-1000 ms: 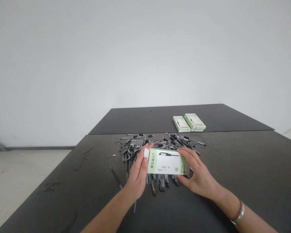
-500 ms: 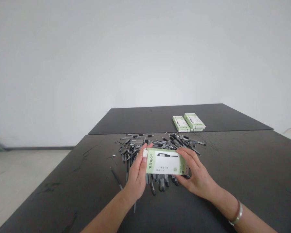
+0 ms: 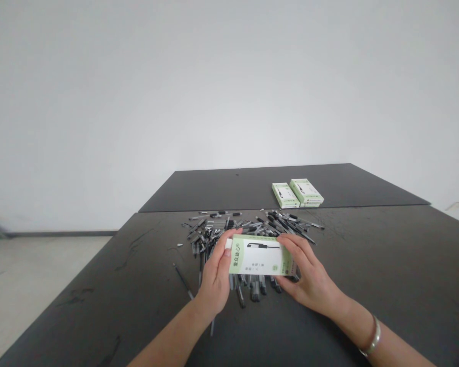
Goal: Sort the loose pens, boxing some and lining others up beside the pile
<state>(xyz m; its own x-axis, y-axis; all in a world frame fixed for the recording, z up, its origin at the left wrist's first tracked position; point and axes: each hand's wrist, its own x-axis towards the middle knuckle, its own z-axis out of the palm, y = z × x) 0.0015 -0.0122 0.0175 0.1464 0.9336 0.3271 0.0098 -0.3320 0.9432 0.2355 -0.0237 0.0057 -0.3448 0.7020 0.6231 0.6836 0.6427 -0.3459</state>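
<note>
A green and white pen box (image 3: 258,257) with a pen printed on it is held between my two hands above the table. My left hand (image 3: 216,272) closes on its left end, where the thumb and fingers press at a white flap (image 3: 228,244). Round the right end, my right hand (image 3: 309,270) grips with fingers along the upper edge and the thumb below. Beneath and behind the box lies a loose heap of black and clear pens (image 3: 214,229). What the box holds inside is hidden.
Toward the far side stand a small pen box (image 3: 286,195) and, beside it, stacked pen boxes (image 3: 306,192). A single pen (image 3: 182,280) lies left of my left hand. The black table (image 3: 99,306) meets a second black tabletop (image 3: 214,188) along a seam.
The box has tilted and shifted very slightly to the left in my hands. Both hands keep their hold, and the pens and far boxes stay where they were.
</note>
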